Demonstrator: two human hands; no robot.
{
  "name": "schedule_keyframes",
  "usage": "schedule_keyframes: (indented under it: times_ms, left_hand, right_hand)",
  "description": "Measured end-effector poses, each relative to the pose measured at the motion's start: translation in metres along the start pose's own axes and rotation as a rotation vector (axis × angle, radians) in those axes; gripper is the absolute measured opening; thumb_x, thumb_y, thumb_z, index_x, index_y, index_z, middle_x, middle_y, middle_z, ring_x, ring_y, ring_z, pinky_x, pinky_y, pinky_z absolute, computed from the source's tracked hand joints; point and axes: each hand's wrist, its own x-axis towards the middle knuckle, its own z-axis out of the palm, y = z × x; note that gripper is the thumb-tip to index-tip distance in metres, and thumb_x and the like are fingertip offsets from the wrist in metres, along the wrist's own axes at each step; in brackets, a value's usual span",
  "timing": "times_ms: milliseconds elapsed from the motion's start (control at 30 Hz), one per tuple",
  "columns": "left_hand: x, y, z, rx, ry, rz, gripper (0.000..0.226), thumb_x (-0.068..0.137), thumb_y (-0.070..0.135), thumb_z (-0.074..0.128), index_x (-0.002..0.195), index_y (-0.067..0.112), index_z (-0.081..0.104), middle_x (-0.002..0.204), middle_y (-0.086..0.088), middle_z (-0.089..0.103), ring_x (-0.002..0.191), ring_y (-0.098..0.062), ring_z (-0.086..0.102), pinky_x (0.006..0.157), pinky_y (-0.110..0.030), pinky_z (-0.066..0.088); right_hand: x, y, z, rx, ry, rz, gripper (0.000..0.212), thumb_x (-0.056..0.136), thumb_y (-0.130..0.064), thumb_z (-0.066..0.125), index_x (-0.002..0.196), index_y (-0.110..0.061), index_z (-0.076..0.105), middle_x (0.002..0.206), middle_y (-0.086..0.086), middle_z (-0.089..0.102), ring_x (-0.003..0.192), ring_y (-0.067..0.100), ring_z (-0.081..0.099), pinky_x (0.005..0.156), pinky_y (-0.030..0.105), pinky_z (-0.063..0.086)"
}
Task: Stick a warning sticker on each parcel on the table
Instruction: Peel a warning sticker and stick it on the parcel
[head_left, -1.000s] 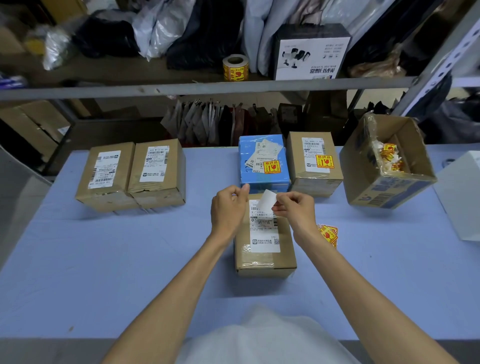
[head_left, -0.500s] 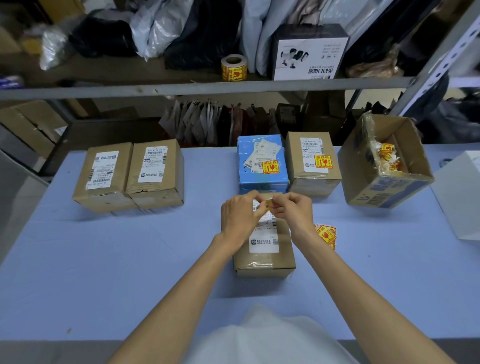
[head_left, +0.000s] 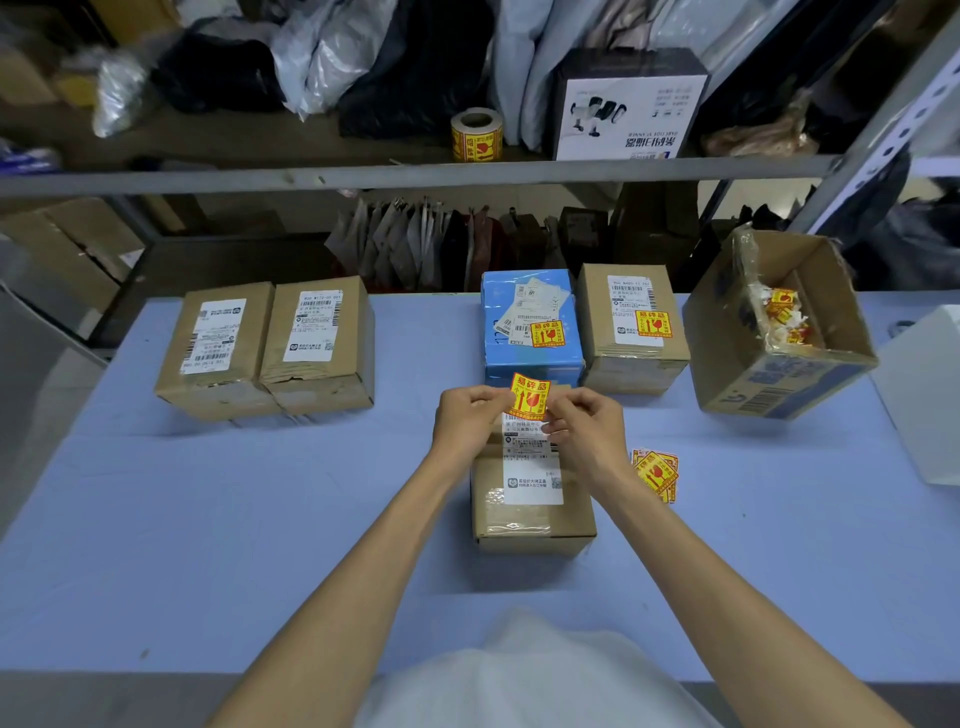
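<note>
pinching sticker (head_left: 529, 397) | left hand (head_left: 464, 422) + right hand (head_left: 589, 427) | above parcel (head_left: 530, 493)

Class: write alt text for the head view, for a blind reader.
The left hand and right hand pinch a yellow warning sticker over the near brown parcel on a blue table. A blue parcel and its brown neighbour carry stickers; two parcels at left do not.

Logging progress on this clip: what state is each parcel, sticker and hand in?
Near parcel: no sticker yet.
Blue parcel: stickered.
Right brown parcel: stickered.
Far-left parcel: no sticker.
Second-left parcel: no sticker.
Held sticker: pinched by left hand and right hand.
Carton: open, scraps inside.
Loose stickers: lying on table.
</note>
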Motion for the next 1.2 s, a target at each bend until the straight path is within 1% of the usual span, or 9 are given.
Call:
schedule_keyframes:
  times_ms: [300,433,500,567,667,767,967,1100,1200]
  left_hand:
    - [-0.006,-0.004,-0.003,-0.036,-0.048,-0.007,0.017,0.090,0.028,0.063,0.102,0.021,0.074,0.091,0.013,0.068,0.082,0.001,0.061,0.059,-0.009,0.043]
    - [-0.004,-0.004,-0.011,0.282,0.173,0.076,0.025,0.097,0.032,0.046,0.108,0.021,0.065,0.098,0.006,0.061,0.086,-0.013,0.057,0.067,-0.023,0.043]
    - [-0.002,-0.005,-0.025,0.236,0.232,0.007,0.028,0.100,0.024,0.037,0.120,0.015,0.054,0.105,0.000,0.055,0.086,-0.015,0.050,0.070,-0.025,0.037]
    - [-0.001,-0.011,-0.035,0.179,0.172,0.002,0.035,0.100,0.014,0.030,0.133,0.014,0.044,0.104,-0.005,0.059,0.085,-0.018,0.053,0.066,-0.028,0.041]
    - [-0.008,-0.016,-0.031,0.238,0.001,0.046,0.057,0.097,-0.003,0.029,0.148,0.018,0.017,0.114,0.000,0.063,0.117,-0.023,0.052,0.090,-0.040,0.047]
    - [-0.011,-0.026,-0.023,0.184,-0.119,0.012,0.073,0.096,-0.005,0.040,0.151,0.025,0.002,0.134,-0.010,0.050,0.115,-0.035,0.056,0.075,-0.034,0.053]
    - [-0.017,-0.032,-0.021,0.069,-0.149,-0.004,0.049,0.097,-0.002,0.040,0.139,0.023,0.034,0.127,-0.006,0.042,0.103,-0.015,0.050,0.062,-0.014,0.050]
    - [-0.020,-0.030,-0.013,0.011,-0.056,-0.035,0.032,0.092,-0.004,0.036,0.112,0.014,0.055,0.101,0.002,0.051,0.099,-0.015,0.051,0.074,-0.025,0.045]
    - [-0.022,-0.029,-0.005,-0.021,0.015,-0.047,0.017,0.093,0.009,0.040,0.092,0.012,0.057,0.085,0.005,0.056,0.079,-0.010,0.052,0.064,-0.023,0.040]
  right_hand:
    - [0.002,0.000,-0.005,-0.040,0.013,-0.027,0.005,0.087,-0.008,0.066,0.083,-0.006,0.065,0.078,0.008,0.068,0.066,0.014,0.063,0.057,0.018,0.053]
    - [0.007,0.008,-0.009,-0.127,0.149,-0.088,0.006,0.087,-0.012,0.067,0.084,-0.007,0.066,0.078,0.010,0.067,0.069,0.016,0.062,0.068,0.030,0.056]
    - [0.009,0.009,-0.019,-0.125,0.179,-0.091,0.006,0.088,-0.013,0.066,0.084,-0.008,0.065,0.076,0.008,0.067,0.067,0.016,0.061,0.067,0.030,0.055]
    - [0.008,0.009,-0.027,-0.152,0.087,-0.090,0.007,0.089,-0.010,0.065,0.086,-0.004,0.065,0.077,0.008,0.065,0.067,0.014,0.060,0.058,0.017,0.051]
    - [0.002,0.013,-0.028,-0.190,0.049,-0.081,0.009,0.090,-0.010,0.064,0.089,-0.001,0.064,0.077,0.006,0.065,0.068,0.012,0.061,0.053,0.012,0.048]
    - [-0.002,0.018,-0.026,-0.135,0.054,-0.054,0.009,0.089,-0.007,0.064,0.089,0.002,0.063,0.072,0.007,0.063,0.061,0.009,0.061,0.051,0.010,0.047]
    - [-0.008,0.020,-0.024,-0.122,-0.010,-0.043,0.008,0.088,-0.007,0.065,0.087,0.000,0.064,0.070,0.008,0.065,0.062,0.013,0.061,0.053,0.014,0.050]
    - [-0.012,0.018,-0.019,-0.117,-0.041,-0.021,0.005,0.088,-0.006,0.066,0.085,-0.003,0.065,0.069,0.006,0.065,0.058,0.008,0.059,0.053,0.015,0.048]
    - [-0.013,0.017,-0.018,-0.102,-0.043,-0.019,0.007,0.086,-0.006,0.067,0.080,-0.005,0.065,0.066,0.007,0.064,0.054,0.008,0.057,0.050,0.015,0.047]
